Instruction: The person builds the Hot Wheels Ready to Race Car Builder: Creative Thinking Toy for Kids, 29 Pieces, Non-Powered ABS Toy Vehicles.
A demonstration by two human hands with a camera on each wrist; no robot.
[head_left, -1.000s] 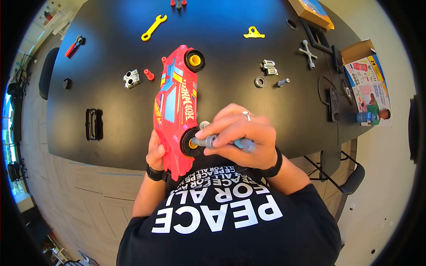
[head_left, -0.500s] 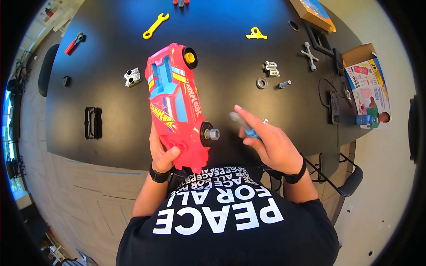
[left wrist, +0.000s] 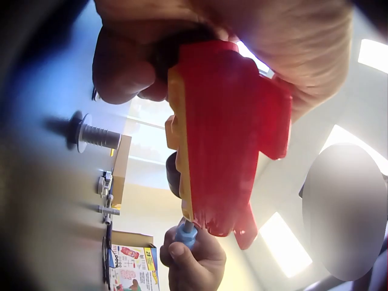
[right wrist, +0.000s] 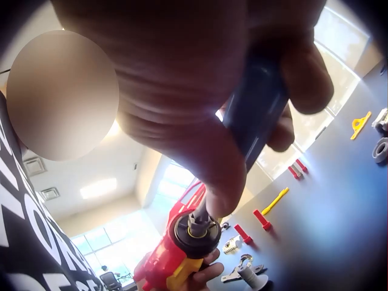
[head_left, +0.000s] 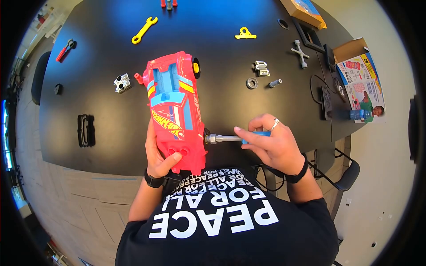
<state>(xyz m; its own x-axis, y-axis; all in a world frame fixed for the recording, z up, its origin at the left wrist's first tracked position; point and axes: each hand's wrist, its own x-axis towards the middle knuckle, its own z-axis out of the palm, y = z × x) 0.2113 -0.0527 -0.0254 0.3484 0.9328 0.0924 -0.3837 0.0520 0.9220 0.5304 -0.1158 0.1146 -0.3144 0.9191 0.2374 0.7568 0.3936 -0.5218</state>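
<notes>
My left hand (head_left: 157, 159) grips a red toy car (head_left: 182, 119) by its near end, the thumb on top. The car is held over the table edge, its roof towards the head camera. A grey bolt (head_left: 213, 139) sits in the black wheel (head_left: 206, 135) on its right side. My right hand (head_left: 280, 147) holds a screwdriver with a blue handle (right wrist: 257, 109) and a grey shaft (head_left: 230, 138). The shaft lies in line with the bolt, its tip right at the bolt head. In the right wrist view the tip meets the middle of the wheel (right wrist: 197, 237).
On the black table (head_left: 213, 57) lie a yellow wrench (head_left: 144, 30), a yellow bracket (head_left: 245, 33), a red-handled tool (head_left: 65, 50), silver engine-like parts (head_left: 122, 83), a grey ring (head_left: 252, 83), a grey bolt (head_left: 275, 83) and a cross wrench (head_left: 300, 54). A printed box (head_left: 361, 77) stands right.
My right hand's fingers first held the bolt at the wheel, then drew away, leaving it there. Now the screwdriver is swung round to the bolt. The car has turned roof-up.
</notes>
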